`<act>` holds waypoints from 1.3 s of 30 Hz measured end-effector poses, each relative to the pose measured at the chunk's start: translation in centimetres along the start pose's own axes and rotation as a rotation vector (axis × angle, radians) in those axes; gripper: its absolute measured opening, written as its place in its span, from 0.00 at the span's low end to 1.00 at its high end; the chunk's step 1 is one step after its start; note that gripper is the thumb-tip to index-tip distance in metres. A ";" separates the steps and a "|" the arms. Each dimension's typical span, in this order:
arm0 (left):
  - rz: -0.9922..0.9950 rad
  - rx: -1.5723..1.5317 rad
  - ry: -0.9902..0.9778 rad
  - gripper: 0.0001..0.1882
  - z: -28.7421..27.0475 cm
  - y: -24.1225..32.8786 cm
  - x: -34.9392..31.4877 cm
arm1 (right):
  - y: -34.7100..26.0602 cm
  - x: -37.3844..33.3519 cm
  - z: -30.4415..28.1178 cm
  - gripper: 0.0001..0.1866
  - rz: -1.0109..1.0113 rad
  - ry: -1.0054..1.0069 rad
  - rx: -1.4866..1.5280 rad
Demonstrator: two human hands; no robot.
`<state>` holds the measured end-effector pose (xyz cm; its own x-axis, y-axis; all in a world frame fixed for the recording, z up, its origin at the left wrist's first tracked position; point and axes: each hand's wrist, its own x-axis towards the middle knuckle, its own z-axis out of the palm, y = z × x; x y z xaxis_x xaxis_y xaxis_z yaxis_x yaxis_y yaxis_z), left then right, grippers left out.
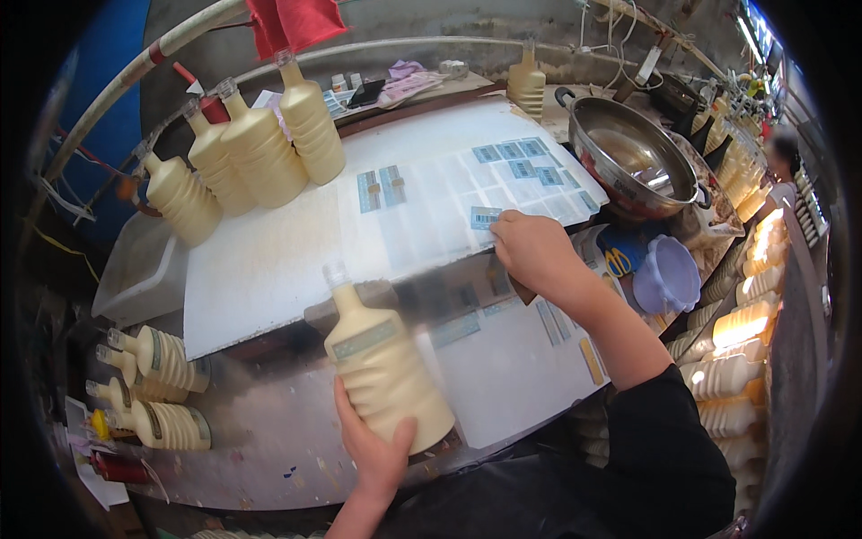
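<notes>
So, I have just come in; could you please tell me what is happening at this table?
The person's left hand holds a cream-coloured bottle with a patterned strip across its upper part. The right hand pinches a blue label at the white board, where other blue labels lie; whether that label is lifted, I cannot tell. More cream bottles stand at the board's far left.

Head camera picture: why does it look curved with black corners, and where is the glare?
Head view: the fisheye lens bows the near edge of the table and leaves black corners; glare whitens bottles along the right; the cream bottle in the left hand lacks such patches.
</notes>
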<state>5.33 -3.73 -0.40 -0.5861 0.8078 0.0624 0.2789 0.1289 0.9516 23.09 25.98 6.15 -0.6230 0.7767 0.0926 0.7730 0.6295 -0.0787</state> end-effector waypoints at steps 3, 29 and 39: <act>-0.034 0.000 -0.030 0.55 0.1 0.9 0.3 | -0.1 -1.7 0.9 0.14 -0.094 0.220 0.062; -0.086 -0.055 0.119 0.37 -0.2 -1.1 -1.6 | -14.4 -17.2 3.5 0.18 -0.736 0.474 0.170; -0.020 -0.334 0.088 0.35 0.3 -2.9 -2.9 | -13.7 -17.1 4.0 0.27 -0.208 0.291 0.755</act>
<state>6.48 -6.27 -3.40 -0.6562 0.7526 0.0548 0.0111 -0.0630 0.9980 22.68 4.13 1.66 -0.6082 0.6714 0.4233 0.2935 0.6858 -0.6660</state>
